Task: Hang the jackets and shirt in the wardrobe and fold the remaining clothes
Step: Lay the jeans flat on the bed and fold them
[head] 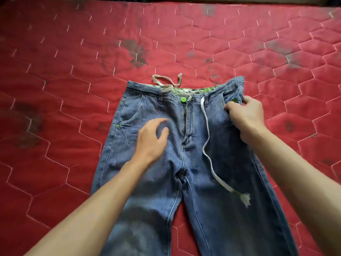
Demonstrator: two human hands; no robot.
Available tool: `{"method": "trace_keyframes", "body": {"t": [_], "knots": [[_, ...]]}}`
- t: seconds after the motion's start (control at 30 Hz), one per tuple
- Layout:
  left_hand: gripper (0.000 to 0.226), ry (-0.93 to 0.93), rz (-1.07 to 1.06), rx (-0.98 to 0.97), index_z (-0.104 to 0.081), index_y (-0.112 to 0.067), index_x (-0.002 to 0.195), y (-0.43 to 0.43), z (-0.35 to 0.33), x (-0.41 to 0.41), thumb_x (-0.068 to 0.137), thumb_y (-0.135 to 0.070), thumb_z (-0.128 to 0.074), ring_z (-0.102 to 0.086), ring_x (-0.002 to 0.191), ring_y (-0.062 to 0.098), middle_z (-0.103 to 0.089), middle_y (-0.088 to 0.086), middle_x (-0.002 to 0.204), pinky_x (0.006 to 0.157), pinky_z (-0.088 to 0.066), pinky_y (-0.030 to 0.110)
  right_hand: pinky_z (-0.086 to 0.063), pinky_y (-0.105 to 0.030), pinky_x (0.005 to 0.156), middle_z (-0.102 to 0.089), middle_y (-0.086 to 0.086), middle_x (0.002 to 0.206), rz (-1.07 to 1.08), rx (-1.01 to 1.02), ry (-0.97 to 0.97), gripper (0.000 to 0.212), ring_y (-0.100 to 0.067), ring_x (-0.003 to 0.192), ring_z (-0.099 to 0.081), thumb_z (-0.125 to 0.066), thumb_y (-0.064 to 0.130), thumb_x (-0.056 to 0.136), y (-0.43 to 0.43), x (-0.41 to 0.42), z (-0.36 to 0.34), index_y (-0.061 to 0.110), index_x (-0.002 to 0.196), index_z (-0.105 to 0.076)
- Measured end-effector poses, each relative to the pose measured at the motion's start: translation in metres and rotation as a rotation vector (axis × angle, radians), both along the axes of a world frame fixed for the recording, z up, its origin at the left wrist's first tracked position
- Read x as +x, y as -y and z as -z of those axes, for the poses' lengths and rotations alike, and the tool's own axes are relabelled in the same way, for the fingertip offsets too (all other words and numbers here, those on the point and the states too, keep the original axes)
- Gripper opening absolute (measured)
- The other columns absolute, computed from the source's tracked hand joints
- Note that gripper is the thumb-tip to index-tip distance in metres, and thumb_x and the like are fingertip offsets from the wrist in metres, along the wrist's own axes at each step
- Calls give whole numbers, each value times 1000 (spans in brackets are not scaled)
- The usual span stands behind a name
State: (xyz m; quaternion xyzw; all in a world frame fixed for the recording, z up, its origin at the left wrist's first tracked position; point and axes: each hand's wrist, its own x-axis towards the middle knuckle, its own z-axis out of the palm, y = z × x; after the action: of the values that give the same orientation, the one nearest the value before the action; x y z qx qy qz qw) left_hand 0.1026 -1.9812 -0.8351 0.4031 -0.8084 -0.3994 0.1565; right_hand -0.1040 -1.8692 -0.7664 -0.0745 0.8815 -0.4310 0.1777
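Note:
A pair of blue jeans (184, 163) lies front-up on the red quilted mattress (73, 71), waistband away from me, legs running toward me. It has a green button (183, 99) and a white drawstring (206, 137) trailing down the right thigh. My left hand (151, 139) hovers or rests over the left thigh with fingers loosely spread, holding nothing. My right hand (247, 119) grips the denim at the right hip edge near the waistband, with its fingers curled round the fabric.
The mattress stretches wide on every side of the jeans, with dark smudges on its red cover. Its far edge (166, 0) runs along the top of the view. No other clothes show.

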Motion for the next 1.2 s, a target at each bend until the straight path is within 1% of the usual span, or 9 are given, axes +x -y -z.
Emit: {"method": "trace_keyframes", "body": {"t": [0.07, 0.23, 0.37, 0.47, 0.67, 0.77, 0.87, 1.0, 1.2], "knots": [[19, -222, -174, 365, -70, -17, 107, -3, -18, 0, 100, -26, -56, -70, 94, 18, -74, 6, 105, 85, -53, 29, -49, -38, 73, -65, 1, 80, -76, -47, -35, 13, -21, 78, -58, -58, 21, 75, 25, 29, -20, 19, 87, -64], [59, -522, -309, 1081, -67, -18, 106, 15, -68, 10, 97, -64, -31, -69, 74, 16, -72, 4, 86, 62, -56, 26, -49, -35, 83, -70, -11, 106, -443, -82, 13, 29, -28, 100, -64, -62, 21, 87, 100, 126, -38, 9, 113, -61], [59, -660, -473, 1058, -68, -10, 109, 44, -68, 42, 97, -59, -38, -74, 80, 13, -77, 6, 93, 64, -56, 22, -43, -29, 106, -59, -10, 138, -799, -148, 383, 53, -15, 123, -57, -58, 6, 91, 112, 165, -28, 6, 143, -48], [29, -304, -475, 929, -62, -14, 119, 51, -42, 77, 95, -31, -63, -71, 81, 15, -72, 12, 112, 62, -56, 25, -40, -24, 111, -62, -2, 135, -718, -214, 240, 53, -6, 124, -56, -47, -4, 85, 62, 167, -10, 10, 134, -59], [32, -60, -440, 894, -62, -4, 117, 6, -16, 116, 90, -19, -71, -70, 79, 21, -74, 14, 109, 60, -61, 28, -51, -23, 93, -63, 3, 114, -217, 72, 170, 33, -2, 100, -62, -72, 19, 88, -120, 179, 53, 31, 117, -61], [18, -62, -393, 1049, -67, -10, 103, -31, -18, 130, 92, -23, -68, -72, 80, 20, -76, 12, 101, 63, -61, 27, -49, -13, 77, -68, 2, 98, -281, 123, 277, 32, -11, 88, -65, -81, 19, 80, -189, 201, 57, 37, 101, -67], [16, -33, -321, 1125, -67, -8, 98, -67, -20, 145, 89, -21, -71, -73, 76, 16, -76, 10, 95, 70, -60, 26, -53, -28, 74, -71, 2, 82, -466, 168, 463, 26, -19, 75, -67, -85, 26, 76, -231, 210, 45, 32, 98, -74], [27, -41, -254, 1145, -68, -11, 114, -112, -25, 161, 89, -19, -70, -71, 101, 15, -76, 3, 110, 78, -57, 31, -53, -36, 73, -71, 1, 76, -667, 384, 563, 43, -9, 69, -62, -74, 58, 70, -264, 221, 37, 27, 101, -70], [31, -33, -209, 1294, -66, -14, 114, -189, -36, 198, 84, -23, -73, -71, 97, 12, -75, 1, 110, 81, -52, 28, -45, -27, 62, -63, 8, 66, -552, 182, 745, 20, -6, 64, -54, -78, 26, 78, -262, 267, 5, 9, 74, -70]]}}
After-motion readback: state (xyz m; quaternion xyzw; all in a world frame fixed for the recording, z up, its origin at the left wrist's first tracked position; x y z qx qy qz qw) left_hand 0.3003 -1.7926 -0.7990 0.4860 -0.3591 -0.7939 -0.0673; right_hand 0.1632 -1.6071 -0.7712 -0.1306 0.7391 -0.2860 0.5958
